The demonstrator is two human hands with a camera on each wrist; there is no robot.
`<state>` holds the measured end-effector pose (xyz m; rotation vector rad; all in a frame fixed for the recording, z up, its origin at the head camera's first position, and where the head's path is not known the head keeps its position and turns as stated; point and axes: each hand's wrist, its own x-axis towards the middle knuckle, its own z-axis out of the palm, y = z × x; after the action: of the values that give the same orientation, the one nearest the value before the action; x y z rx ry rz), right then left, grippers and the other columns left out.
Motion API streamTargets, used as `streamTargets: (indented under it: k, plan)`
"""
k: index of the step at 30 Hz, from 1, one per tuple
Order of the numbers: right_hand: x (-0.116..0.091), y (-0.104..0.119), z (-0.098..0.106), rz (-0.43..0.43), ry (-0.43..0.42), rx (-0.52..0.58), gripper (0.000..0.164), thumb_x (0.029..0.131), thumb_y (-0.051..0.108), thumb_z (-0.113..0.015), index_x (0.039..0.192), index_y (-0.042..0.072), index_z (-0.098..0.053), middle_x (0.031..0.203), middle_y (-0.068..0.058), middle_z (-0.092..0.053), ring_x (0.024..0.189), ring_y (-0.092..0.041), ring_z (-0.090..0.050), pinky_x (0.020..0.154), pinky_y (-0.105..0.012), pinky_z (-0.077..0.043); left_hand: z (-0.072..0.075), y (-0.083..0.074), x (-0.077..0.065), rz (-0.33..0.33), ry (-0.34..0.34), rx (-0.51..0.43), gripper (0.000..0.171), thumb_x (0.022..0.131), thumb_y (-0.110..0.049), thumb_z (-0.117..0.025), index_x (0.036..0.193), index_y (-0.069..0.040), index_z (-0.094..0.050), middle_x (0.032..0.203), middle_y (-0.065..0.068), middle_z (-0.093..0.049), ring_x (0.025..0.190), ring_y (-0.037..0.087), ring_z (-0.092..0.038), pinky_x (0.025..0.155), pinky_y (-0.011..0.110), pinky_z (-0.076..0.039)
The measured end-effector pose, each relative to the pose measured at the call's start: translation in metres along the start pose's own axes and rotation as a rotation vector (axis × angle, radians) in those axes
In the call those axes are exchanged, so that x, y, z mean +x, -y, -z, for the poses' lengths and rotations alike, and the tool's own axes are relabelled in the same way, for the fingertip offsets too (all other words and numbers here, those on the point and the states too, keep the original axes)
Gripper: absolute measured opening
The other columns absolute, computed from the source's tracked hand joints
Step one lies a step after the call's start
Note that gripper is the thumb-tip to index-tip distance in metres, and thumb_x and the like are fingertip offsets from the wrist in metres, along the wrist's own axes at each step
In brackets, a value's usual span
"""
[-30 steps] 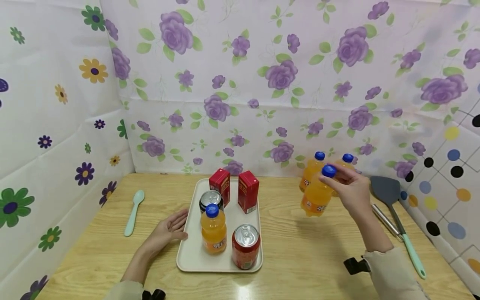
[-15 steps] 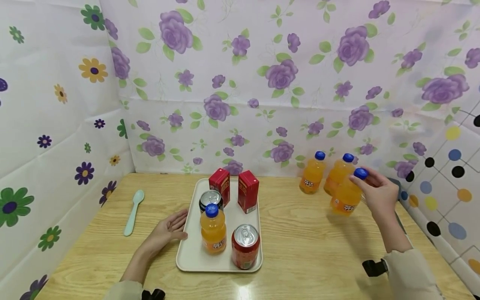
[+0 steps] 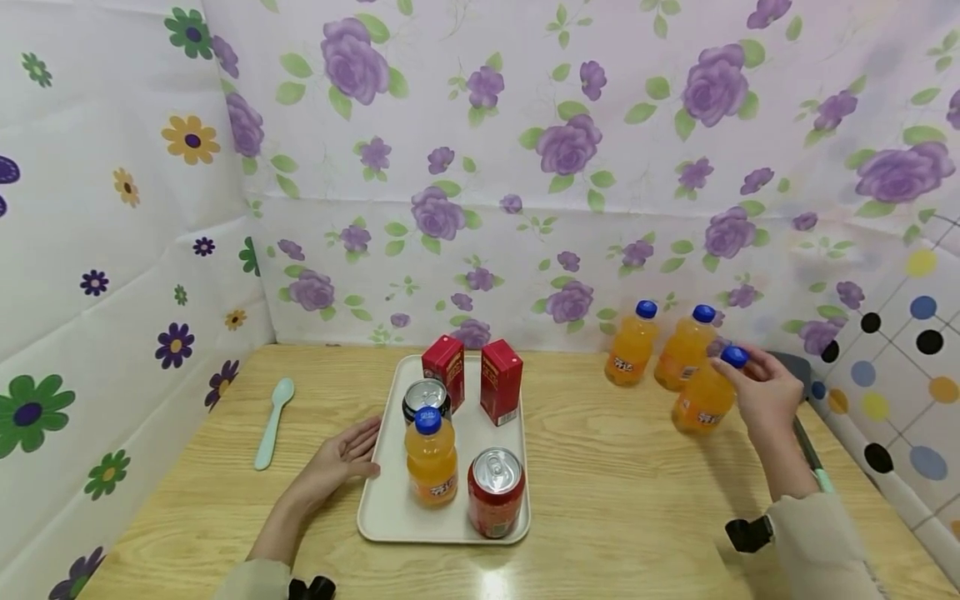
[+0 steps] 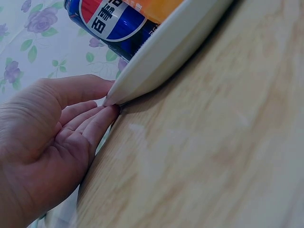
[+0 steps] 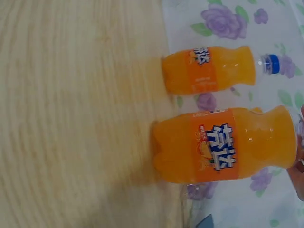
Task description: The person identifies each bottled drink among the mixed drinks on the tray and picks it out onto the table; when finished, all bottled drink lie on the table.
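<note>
My right hand pinches an orange soda bottle just below its blue cap; the bottle is upright, low at the table's right. Behind it stand two similar bottles, one nearer the middle and one partly overlapped by it. In the right wrist view the held soda bottle shows its label. My left hand grips the cream tray's rim, thumb above and fingers underneath. On the tray are a Pepsi can, another orange soda bottle, a red can and two red drink cartons.
A mint spoon lies left of the tray. At the far right, a spatula with a dark head lies partly hidden behind my right hand and arm. Flowered cloth rises behind the wooden table.
My right hand has carried the soda bottle rightward and lowered it beside the two others, which now show more fully. The left hand stays at the tray's rim.
</note>
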<state>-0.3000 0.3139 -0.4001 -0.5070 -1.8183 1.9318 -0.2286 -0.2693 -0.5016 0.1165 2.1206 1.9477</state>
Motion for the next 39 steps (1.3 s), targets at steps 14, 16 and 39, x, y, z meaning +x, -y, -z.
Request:
streamTargets:
  k: [14, 16, 39]
  plan:
    - [0.002, -0.004, 0.000, 0.018, 0.029, -0.121, 0.047, 0.079, 0.021, -0.081, 0.122, 0.017, -0.062, 0.091, 0.023, -0.059, 0.088, 0.003, -0.053, 0.068, 0.003, -0.048, 0.002, 0.001, 0.001, -0.021, 0.029, -0.013, 0.088, 0.082, 0.007, -0.067, 0.154, 0.004, -0.017, 0.161, 0.024, -0.018, 0.149, 0.036, -0.019, 0.107, 0.014, -0.042]
    - [0.002, -0.002, 0.002, 0.047, 0.072, -0.180, 0.047, 0.081, 0.024, -0.078, 0.124, 0.017, -0.061, 0.092, 0.024, -0.058, 0.088, 0.003, -0.052, 0.068, 0.003, -0.048, 0.002, 0.001, 0.001, -0.024, 0.033, -0.015, 0.088, 0.082, 0.007, -0.067, 0.154, 0.004, -0.017, 0.161, 0.024, -0.017, 0.149, 0.036, -0.019, 0.108, 0.014, -0.041]
    - [-0.067, 0.036, -0.024, 0.403, 0.204, -0.226, 0.036, 0.090, 0.015, -0.068, 0.125, 0.006, -0.063, 0.109, 0.020, -0.064, 0.109, 0.004, -0.058, 0.094, -0.001, -0.046, 0.003, 0.001, 0.001, -0.024, 0.033, 0.007, 0.087, 0.083, 0.005, -0.067, 0.154, 0.004, -0.017, 0.161, 0.023, -0.017, 0.149, 0.036, -0.019, 0.105, 0.011, -0.042]
